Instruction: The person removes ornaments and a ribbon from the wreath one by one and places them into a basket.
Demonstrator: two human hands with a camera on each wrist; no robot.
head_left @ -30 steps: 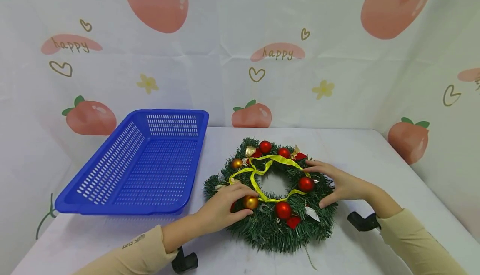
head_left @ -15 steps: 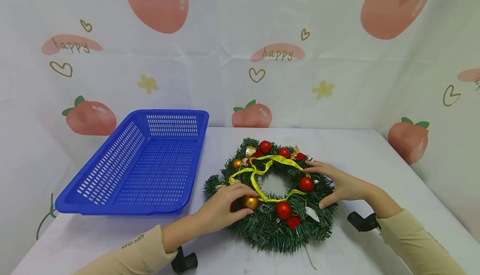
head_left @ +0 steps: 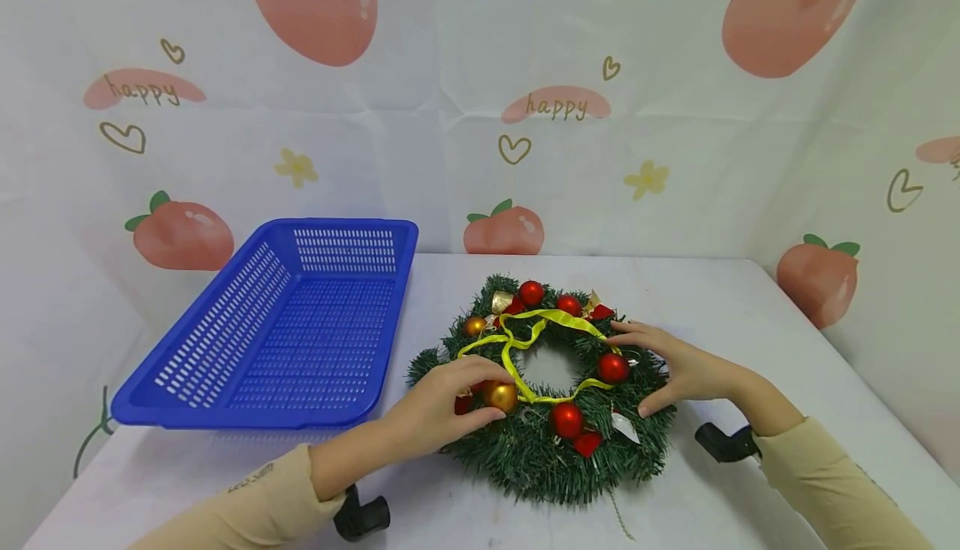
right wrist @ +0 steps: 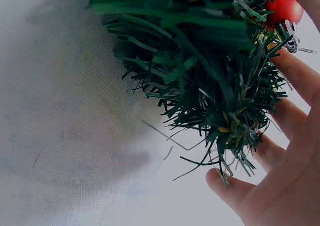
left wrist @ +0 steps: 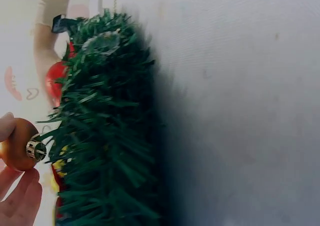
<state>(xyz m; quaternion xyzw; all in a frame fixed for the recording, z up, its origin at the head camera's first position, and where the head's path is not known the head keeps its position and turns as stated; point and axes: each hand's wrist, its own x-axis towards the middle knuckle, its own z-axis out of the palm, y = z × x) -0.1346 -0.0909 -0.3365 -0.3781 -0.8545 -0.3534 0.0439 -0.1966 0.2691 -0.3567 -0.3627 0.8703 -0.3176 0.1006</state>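
Observation:
A green Christmas wreath (head_left: 547, 467) lies on the white table, hung with red balls (head_left: 566, 421), a second gold ball (head_left: 474, 327) and a loose yellow ribbon (head_left: 561, 318). At its near left, my left hand (head_left: 420, 408) pinches a gold Christmas ball (head_left: 502, 397) between thumb and fingers. In the left wrist view the held gold ball (left wrist: 20, 145) shows its metal cap, just beside the needles. My right hand (head_left: 693, 368) rests with spread fingers along the wreath's right edge. The right wrist view shows those fingers (right wrist: 295, 78) touching the green needles.
A blue plastic basket (head_left: 247, 418) with slotted walls stands on the left of the table (head_left: 705, 300). Behind the table hangs a white cloth (head_left: 420, 158) with a fruit print. A thin strand (head_left: 621, 517) trails from the wreath's near edge.
My left hand has shifted slightly, and the gold ball in its grip is raised a little towards the camera. My right hand and the wreath have stayed in place.

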